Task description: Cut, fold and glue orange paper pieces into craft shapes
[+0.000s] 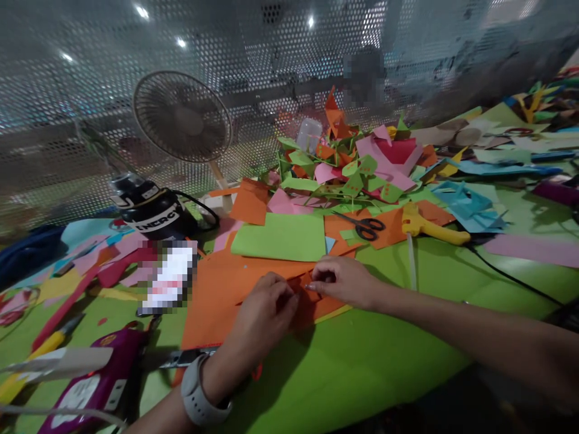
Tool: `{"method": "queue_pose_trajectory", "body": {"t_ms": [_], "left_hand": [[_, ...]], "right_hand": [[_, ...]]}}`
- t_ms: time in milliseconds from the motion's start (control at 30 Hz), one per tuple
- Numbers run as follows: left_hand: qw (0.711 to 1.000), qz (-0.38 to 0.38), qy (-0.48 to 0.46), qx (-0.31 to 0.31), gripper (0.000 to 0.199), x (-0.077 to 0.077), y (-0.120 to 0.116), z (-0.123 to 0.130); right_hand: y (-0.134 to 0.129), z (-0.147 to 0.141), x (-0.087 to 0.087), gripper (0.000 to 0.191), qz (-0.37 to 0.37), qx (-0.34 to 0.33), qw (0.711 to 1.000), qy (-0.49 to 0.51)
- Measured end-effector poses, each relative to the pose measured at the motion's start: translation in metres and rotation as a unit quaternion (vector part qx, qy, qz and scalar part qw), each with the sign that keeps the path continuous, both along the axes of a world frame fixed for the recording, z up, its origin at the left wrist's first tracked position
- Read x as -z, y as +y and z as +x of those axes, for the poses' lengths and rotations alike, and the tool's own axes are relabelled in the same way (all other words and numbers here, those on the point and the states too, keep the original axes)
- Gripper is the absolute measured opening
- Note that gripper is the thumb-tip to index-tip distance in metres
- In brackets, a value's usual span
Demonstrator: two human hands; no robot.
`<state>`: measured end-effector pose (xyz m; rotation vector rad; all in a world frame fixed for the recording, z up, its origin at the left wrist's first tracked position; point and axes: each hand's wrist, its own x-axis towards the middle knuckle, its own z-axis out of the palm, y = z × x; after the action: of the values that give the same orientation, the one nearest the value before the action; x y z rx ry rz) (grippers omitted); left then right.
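My left hand [271, 301], with a grey watch strap [196, 392] on the wrist, is closed with curled fingertips at the edge of a small orange piece [304, 284] of paper or felt. From the other side my right hand [344, 280] pinches the same piece between thumb and forefinger. Part of it is hidden by the fingers. Beneath both hands lies a large orange sheet [210, 295]. A folded light-green sheet [278, 236] rests just beyond them. Black-handled scissors [365, 228] lie behind my right hand, beside a yellow glue gun [429, 228] with a glue stick in it.
A heap of coloured cut-outs [344, 163] stands at the back, before a perforated metal wall [280, 54]. Left of it are a fan [183, 117] and a black bottle [156, 211]. A purple tool [97, 380] and a yellow-handled cutter [49, 343] lie at the left. A cable [511, 274] runs rightward.
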<state>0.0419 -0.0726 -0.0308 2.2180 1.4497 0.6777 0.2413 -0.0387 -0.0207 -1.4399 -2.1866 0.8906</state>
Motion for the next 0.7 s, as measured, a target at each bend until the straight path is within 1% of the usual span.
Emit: {"method": "queue_pose_trajectory", "body": {"t_ms": [67, 167, 267, 400, 433, 567, 700], "left_hand": [[1.000, -0.005, 0.008, -0.005, 0.018, 0.000, 0.000, 0.000], [1.000, 0.010, 0.020, -0.013, 0.017, 0.001, 0.001, 0.000], [0.999, 0.023, 0.039, -0.016, 0.015, 0.003, 0.002, -0.001], [0.997, 0.045, 0.063, -0.011, 0.007, 0.003, 0.003, -0.002], [0.996, 0.052, 0.067, -0.005, 0.004, 0.002, 0.003, -0.002], [0.992, 0.085, 0.082, 0.048, 0.024, -0.004, -0.001, -0.001], [0.974, 0.143, 0.138, 0.106, 0.032, -0.006, -0.009, 0.000]], "right_hand": [[0.000, 0.000, 0.002, 0.014, 0.008, 0.002, 1.000, 0.002], [0.000, 0.000, 0.003, 0.012, 0.020, -0.004, 1.000, 0.001], [-0.001, 0.000, 0.003, 0.015, 0.027, -0.004, 1.000, 0.002], [-0.002, 0.000, 0.000, 0.022, 0.013, -0.001, 1.000, 0.011], [-0.002, 0.000, 0.000, 0.023, 0.015, -0.006, 1.000, 0.012], [0.000, 0.001, 0.003, 0.022, 0.034, -0.027, 0.999, -0.007], [0.002, 0.002, 0.009, 0.015, 0.044, -0.039, 0.998, 0.004]]}}
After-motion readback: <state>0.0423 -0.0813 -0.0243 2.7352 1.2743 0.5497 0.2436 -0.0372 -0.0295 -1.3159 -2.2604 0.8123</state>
